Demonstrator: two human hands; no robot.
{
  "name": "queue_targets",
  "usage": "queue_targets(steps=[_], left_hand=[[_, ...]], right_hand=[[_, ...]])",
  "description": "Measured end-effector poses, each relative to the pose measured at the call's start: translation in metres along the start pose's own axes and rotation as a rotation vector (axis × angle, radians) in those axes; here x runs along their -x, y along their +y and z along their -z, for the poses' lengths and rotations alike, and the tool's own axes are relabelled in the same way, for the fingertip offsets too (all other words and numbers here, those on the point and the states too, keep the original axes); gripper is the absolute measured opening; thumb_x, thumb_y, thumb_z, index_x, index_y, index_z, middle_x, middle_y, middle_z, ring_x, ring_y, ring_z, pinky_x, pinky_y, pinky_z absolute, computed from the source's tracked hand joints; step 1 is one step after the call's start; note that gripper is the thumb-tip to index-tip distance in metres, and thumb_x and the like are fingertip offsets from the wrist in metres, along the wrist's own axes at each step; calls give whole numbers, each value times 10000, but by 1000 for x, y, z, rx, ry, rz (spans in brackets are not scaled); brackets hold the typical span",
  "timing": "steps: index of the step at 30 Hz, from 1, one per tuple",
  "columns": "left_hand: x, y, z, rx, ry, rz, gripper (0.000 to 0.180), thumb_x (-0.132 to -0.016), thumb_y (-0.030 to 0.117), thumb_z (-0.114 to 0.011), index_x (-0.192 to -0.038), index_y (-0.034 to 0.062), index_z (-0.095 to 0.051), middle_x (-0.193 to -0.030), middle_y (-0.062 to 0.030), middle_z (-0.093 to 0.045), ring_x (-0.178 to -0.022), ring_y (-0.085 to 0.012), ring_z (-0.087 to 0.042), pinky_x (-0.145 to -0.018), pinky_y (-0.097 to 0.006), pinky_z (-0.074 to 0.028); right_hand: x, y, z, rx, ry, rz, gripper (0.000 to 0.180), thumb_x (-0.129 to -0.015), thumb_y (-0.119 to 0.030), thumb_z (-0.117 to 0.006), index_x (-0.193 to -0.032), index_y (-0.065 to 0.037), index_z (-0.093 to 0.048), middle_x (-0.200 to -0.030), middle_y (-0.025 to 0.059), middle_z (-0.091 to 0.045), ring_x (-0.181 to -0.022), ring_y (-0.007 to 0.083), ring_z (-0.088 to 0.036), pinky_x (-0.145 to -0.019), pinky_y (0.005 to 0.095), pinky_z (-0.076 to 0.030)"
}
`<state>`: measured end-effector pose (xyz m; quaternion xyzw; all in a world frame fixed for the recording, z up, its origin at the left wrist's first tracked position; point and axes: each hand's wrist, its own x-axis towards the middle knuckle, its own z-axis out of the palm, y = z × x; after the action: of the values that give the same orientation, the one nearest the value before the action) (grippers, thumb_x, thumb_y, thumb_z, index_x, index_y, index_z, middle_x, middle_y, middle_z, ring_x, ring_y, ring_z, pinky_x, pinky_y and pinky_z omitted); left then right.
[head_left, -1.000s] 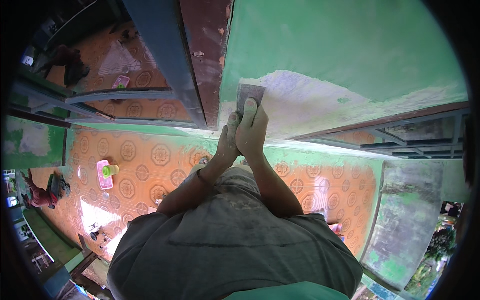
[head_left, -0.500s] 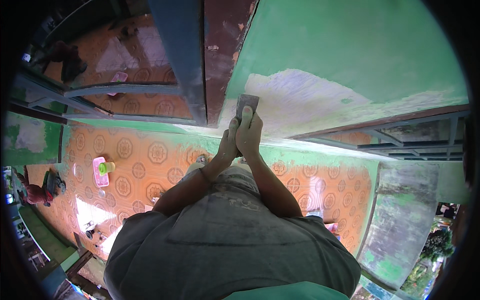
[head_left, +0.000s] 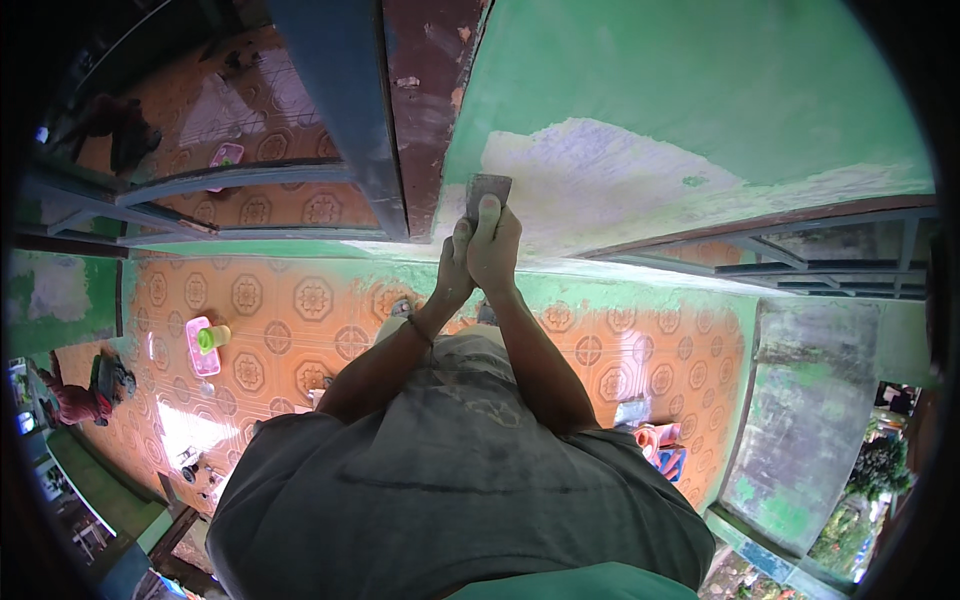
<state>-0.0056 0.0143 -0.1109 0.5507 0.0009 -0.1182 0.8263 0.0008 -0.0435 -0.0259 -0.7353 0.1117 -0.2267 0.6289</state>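
Observation:
A flat, grey, rectangular scraper [head_left: 491,186] lies against the wall at the left edge of a pale patch [head_left: 590,180], where the green paint [head_left: 720,80] is gone. My right hand [head_left: 494,250] is closed on it, with the thumb stretched along the blade. Pressed against that hand from the left, my left hand [head_left: 455,268] is closed too, its thumb pointing toward the blade. The fingers of both hands and any handle are hidden beneath. Just left of the scraper runs a dark brown frame [head_left: 425,110].
Dark window frames [head_left: 365,110] with glass flank the wall on the left and at lower right. On the orange patterned floor [head_left: 250,290] stands a pink tray [head_left: 201,360] with a green-lidded container [head_left: 212,338]. A person in red [head_left: 75,400] is at far left. Pink and blue items [head_left: 660,445] lie behind me at right.
The scraper and both hands have shifted slightly up and left in the view. My forearms are a little straighter, and more of the pink and blue items shows at lower right.

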Motion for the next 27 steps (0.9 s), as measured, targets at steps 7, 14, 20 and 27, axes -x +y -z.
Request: queue_targets(steps=[7,14,20,27], left_hand=[[22,8,-1,-20,-65,85,566,-1083,515,-295,-1130,45,-607,-743,-40,-584,-573,-115,-533,-475,-281,-420],[17,16,3,-8,-29,29,598,-1065,560,-314,-1167,41,-593,-784,-43,-598,-524,-94,-515,-430,-265,-407],[26,7,14,-85,-67,332,634,-1054,596,-297,-1214,45,-567,-805,-50,-603,-593,-101,-543,-492,-247,-419],[23,5,8,-92,-17,157,579,-1056,570,-334,-1163,34,-527,-792,-57,-579,-575,-125,-540,-479,-271,-436]], right_hand=[[10,-10,6,-70,-12,-170,544,-1086,-372,-408,-714,7,-530,-562,52,-522,-471,133,-471,-453,331,-384],[14,16,3,-65,-68,-199,534,-1085,-369,-412,-731,7,-550,-600,50,-546,-552,130,-495,-514,337,-406],[20,25,-1,58,0,-210,529,-1092,-353,-403,-706,-9,-513,-545,30,-479,-480,128,-437,-461,335,-358],[16,17,-1,-6,-29,-274,522,-1086,-356,-417,-712,-5,-510,-544,44,-490,-476,140,-445,-459,332,-362]])
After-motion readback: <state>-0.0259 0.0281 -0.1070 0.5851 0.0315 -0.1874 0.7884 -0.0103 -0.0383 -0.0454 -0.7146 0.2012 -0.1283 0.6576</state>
